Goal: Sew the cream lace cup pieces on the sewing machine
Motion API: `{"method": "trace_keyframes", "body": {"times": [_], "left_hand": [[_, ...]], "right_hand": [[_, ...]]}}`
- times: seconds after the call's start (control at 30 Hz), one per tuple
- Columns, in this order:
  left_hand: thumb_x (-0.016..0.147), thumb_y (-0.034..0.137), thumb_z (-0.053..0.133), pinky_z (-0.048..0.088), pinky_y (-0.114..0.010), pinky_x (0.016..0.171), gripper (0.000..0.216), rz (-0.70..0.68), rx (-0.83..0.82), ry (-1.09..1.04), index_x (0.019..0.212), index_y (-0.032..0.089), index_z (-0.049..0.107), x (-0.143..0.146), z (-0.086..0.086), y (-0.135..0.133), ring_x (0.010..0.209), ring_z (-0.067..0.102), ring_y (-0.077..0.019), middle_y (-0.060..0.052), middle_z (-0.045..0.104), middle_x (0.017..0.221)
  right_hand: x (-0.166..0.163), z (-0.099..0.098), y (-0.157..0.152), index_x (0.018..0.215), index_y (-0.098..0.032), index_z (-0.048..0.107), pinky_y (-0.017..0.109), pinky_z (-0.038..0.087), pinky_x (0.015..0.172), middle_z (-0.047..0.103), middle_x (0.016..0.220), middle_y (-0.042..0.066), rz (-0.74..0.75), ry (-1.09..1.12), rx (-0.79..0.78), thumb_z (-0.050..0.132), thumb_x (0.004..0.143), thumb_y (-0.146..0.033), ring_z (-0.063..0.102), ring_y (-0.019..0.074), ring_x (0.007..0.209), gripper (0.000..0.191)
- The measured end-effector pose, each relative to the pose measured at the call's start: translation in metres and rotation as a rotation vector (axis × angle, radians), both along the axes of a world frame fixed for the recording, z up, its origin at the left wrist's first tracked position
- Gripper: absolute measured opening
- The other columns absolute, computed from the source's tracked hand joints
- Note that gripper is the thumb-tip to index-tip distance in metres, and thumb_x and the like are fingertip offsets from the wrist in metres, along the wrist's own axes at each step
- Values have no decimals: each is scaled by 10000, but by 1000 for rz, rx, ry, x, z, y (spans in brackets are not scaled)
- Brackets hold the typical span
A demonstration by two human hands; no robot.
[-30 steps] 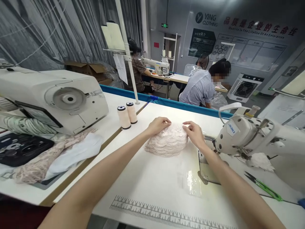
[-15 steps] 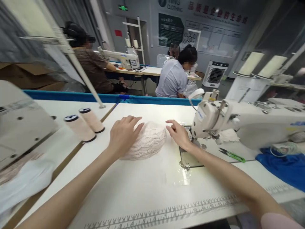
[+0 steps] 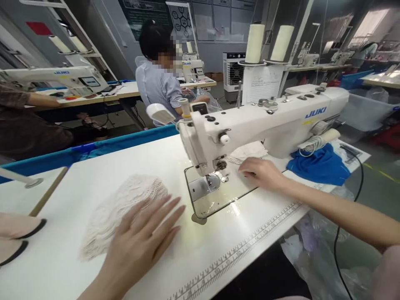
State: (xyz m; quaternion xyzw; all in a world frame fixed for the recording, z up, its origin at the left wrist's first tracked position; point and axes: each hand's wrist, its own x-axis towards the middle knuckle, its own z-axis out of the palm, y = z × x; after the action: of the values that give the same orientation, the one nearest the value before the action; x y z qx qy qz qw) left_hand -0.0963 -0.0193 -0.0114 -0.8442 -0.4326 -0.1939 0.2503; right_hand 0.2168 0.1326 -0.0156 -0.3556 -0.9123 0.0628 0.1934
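Lace-like fabric (image 3: 125, 204), pale cream-pink, lies in a soft layered stack on the smooth white tabletop (image 3: 103, 171), left of the hard-cased sewing machine (image 3: 243, 121), its openwork ridges running to wavy, scalloped edges. From my end I see the left hand (image 3: 142, 237) opened flat, fingers long and slightly apart, palm down across the near side of that stack; it grips nothing, and I cannot tell whether it presses on the layers or hovers just above. I read the right hand (image 3: 261, 171) as half curled, fingers bent downward over the machine bed (image 3: 239, 187); whether it has hold of anything I cannot tell. Just beyond it rests a second lace stack (image 3: 248, 152), off-white and ruffled. Below the needle I make out a shiny, flat metal plate (image 3: 200, 189). Blue cloth (image 3: 318, 164) bunches in deep folds farther right.
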Motion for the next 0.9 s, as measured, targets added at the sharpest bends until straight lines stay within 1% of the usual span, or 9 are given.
{"method": "trace_keyframes", "body": {"times": [0.07,0.23,0.43,0.57,0.67,0.7,0.77,0.83,0.9], "left_hand": [[900,246,527,368,-422,1044,474,-107,-63,14,1367,267,446,27,-1,9,1066,633,-229,-16,669,1185],[924,222,465,441,-373,930,335,-195,-228,-52,1248,221,549,80,-8,33,1016,641,-201,-36,679,1161],[923,183,460,430,-372,935,327,-177,-297,-183,1237,215,542,96,-14,44,1014,636,-196,-42,680,1150],[909,156,488,467,-352,877,342,-95,-295,-295,1239,244,522,95,-19,39,1040,627,-202,-44,679,1144],[883,203,556,487,-370,892,504,-41,-282,-369,1362,254,406,95,-23,36,1139,573,-229,-87,597,1280],[862,243,596,478,-404,932,589,-23,-299,-399,1399,245,356,95,-23,36,1196,534,-250,-106,548,1337],[804,325,666,434,-487,1011,671,11,-433,-508,1398,231,367,94,-20,36,1288,446,-294,-121,490,1394],[785,379,668,461,-508,987,506,23,-752,-712,1250,228,540,91,-13,36,1266,471,-311,-106,545,1338],[823,417,611,560,-436,821,310,27,-1157,-1006,1049,207,644,87,-6,35,1086,609,-284,-98,636,1198]], "right_hand": [[6,2,30,1013,-166,635,270,403,670,654,1049,85,-121,9,14,457,849,-104,604,211,945,249],[-6,3,63,906,-169,662,282,338,650,667,947,80,-148,-23,0,571,832,-256,596,217,856,146],[-12,3,73,725,-164,632,287,264,580,654,754,62,-191,-40,-65,481,811,-148,549,174,674,174],[-6,13,62,820,-158,610,286,296,619,643,816,69,-174,-9,-71,413,870,-158,537,173,718,202],[-3,25,25,856,-178,595,270,344,690,634,905,41,4,0,-133,431,900,-185,533,151,801,170],[-3,28,9,868,-178,587,259,353,670,624,877,28,136,54,-305,433,902,-177,523,132,761,158],[-1,30,-21,876,-194,562,233,372,614,579,773,-13,326,199,-788,471,918,-278,489,105,668,131],[2,27,-45,855,-201,540,216,410,623,533,748,-32,261,482,-1148,522,896,-338,494,92,669,145],[5,18,-61,855,-206,527,217,451,657,531,751,-37,75,755,-1381,575,867,-381,526,85,680,182]]}}
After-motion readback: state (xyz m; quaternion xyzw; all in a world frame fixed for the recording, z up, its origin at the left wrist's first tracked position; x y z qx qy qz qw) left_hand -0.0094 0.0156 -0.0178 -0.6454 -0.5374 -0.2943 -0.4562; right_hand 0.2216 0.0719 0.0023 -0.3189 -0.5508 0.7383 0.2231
